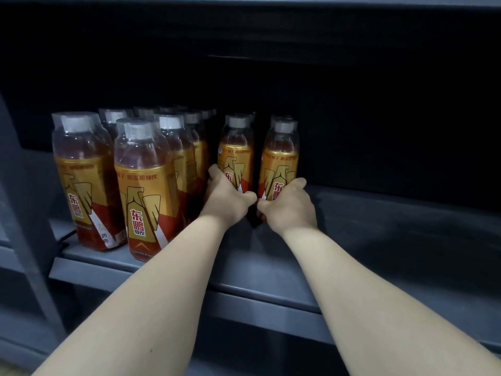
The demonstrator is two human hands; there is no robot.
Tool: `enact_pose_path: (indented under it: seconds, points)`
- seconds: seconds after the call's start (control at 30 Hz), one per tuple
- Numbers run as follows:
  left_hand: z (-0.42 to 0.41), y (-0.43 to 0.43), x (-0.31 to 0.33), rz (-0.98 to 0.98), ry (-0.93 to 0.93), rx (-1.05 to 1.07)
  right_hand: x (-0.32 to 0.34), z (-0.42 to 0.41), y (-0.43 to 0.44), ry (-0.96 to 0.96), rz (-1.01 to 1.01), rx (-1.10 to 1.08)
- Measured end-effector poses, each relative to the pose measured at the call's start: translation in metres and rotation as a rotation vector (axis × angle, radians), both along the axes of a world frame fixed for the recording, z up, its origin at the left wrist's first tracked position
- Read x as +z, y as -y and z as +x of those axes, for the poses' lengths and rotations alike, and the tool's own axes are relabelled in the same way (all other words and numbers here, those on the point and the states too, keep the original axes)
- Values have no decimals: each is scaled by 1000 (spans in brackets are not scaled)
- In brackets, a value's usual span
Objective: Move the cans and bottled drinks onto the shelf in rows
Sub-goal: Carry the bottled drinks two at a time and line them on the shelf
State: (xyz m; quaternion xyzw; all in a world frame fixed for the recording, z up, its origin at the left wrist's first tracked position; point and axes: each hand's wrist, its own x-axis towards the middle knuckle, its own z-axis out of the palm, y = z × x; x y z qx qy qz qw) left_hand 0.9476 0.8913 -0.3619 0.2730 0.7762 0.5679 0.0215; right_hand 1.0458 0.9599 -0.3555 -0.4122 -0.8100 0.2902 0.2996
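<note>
Several amber drink bottles with gold and red labels and grey caps stand in rows on a dark grey shelf (379,229). My left hand (226,198) grips the lower part of one upright bottle (236,156) in the third row. My right hand (288,206) grips the base of the bottle (280,161) just to its right, which heads a fourth row. Both bottles stand on the shelf with more bottles partly hidden behind them. Two fuller rows, fronted by a near bottle (146,185) and a far left bottle (86,180), stand further left.
The shelf's right half is bare and runs back into deep shadow. An upper shelf board (271,28) hangs close over the bottle caps. A grey upright post (29,213) borders the left side. The shelf's front lip (257,297) lies below my forearms.
</note>
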Motion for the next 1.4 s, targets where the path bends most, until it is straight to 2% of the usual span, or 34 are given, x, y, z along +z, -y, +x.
enact_pose_path:
  seconds: [0.37,0.7,0.97,1.17,1.4]
  points:
    - [2,2,2,-22,-5,-2,-2,1,1,12,27,-6]
    - [10,5,7,-21,71,-1,-3,1,1,48,32,-5]
    - [27,20,12,-73,-4,88,2,6,-1,65,-12,51]
    - [38,35,17,-198,-46,91,4,19,-7,175,-23,96]
    - [57,48,14,-281,-129,-28,4,50,-7,334,41,86]
